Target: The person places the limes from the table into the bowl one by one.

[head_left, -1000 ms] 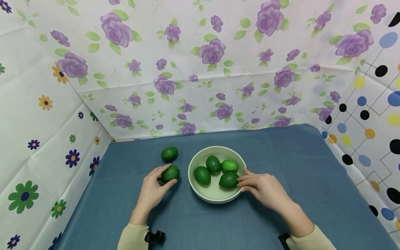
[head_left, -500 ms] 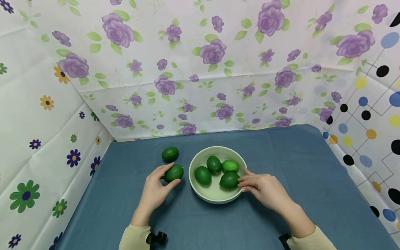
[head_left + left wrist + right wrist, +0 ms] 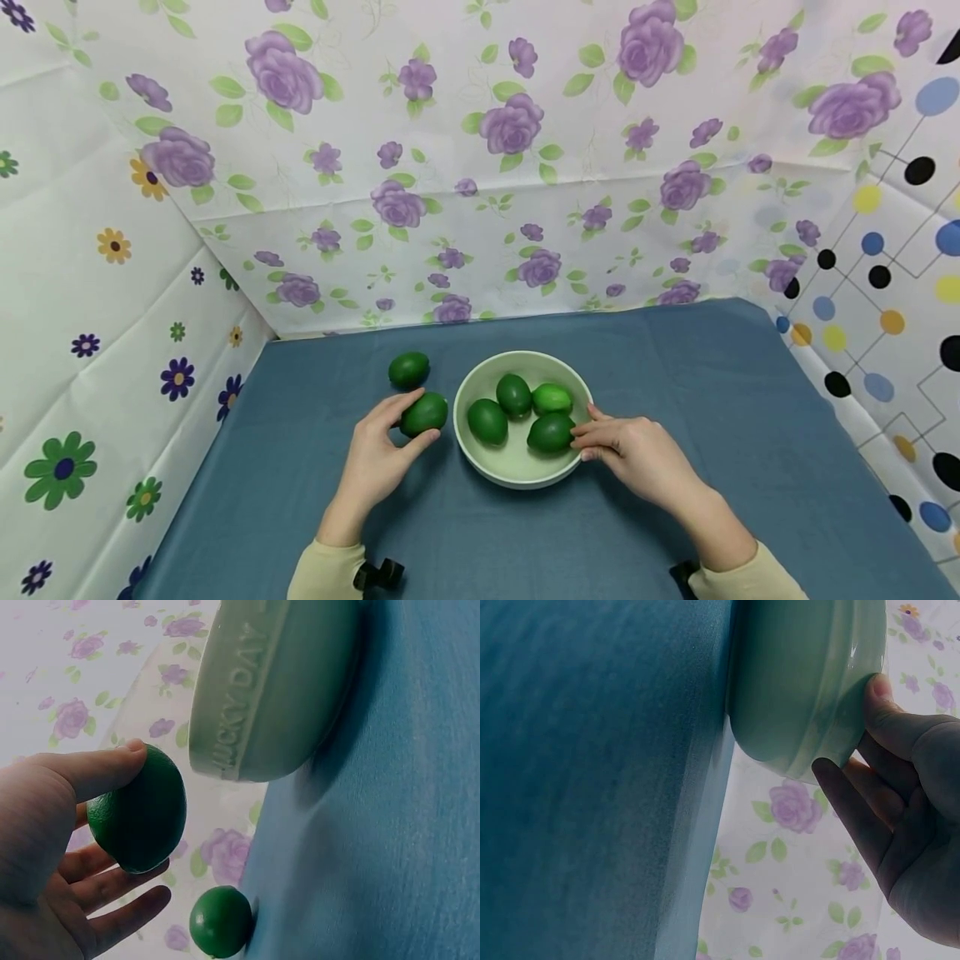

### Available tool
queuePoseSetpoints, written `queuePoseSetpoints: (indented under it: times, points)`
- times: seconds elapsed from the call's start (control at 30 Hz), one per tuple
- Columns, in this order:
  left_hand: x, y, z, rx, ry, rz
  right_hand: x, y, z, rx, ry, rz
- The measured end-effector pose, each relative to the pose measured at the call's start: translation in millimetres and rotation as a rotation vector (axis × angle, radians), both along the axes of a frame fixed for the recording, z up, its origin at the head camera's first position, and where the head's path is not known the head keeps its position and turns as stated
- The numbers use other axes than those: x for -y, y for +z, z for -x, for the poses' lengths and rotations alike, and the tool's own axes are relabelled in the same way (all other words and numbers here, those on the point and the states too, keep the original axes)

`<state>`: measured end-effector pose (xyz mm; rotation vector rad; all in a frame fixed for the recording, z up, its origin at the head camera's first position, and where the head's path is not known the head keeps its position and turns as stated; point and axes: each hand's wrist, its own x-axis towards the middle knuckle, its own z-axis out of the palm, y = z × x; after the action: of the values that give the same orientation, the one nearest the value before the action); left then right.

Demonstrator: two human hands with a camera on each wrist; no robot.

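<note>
My left hand holds a dark green lime between thumb and fingers, just left of the pale green bowl. In the left wrist view this lime is raised off the cloth, beside the bowl wall with its raised lettering. At the bowl's right side, my right hand pinches the rim, thumb outside and some fingers over the edge, as the right wrist view of the hand suggests. Several limes lie inside the bowl, one a brighter green lime.
Another lime lies on the blue tablecloth, behind the left hand. A floral curtain closes off the back, and patterned sheets stand at both sides.
My left hand has carried its lime to the right, closer to the bowl. The right hand and the bowl have stayed in place.
</note>
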<state>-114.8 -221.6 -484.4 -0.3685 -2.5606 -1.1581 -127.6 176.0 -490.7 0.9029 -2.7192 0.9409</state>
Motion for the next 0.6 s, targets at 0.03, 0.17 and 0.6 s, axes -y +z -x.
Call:
queuePoseSetpoints:
  times: [0.03, 0.17, 0.6]
  points:
    - [-0.4, 0.0, -0.2, 0.000, -0.003, 0.000, 0.2, 0.1, 0.0, 0.000, 0.001, 0.001]
    - [-2.1, -0.2, -0.4, -0.001, -0.020, 0.005, 0.6, 0.4, 0.1, 0.000, 0.002, 0.002]
    - [-7.0, -0.3, -0.4, 0.002, -0.048, -0.010, 0.0, -1.0, 1.0, -0.006, 0.007, -0.001]
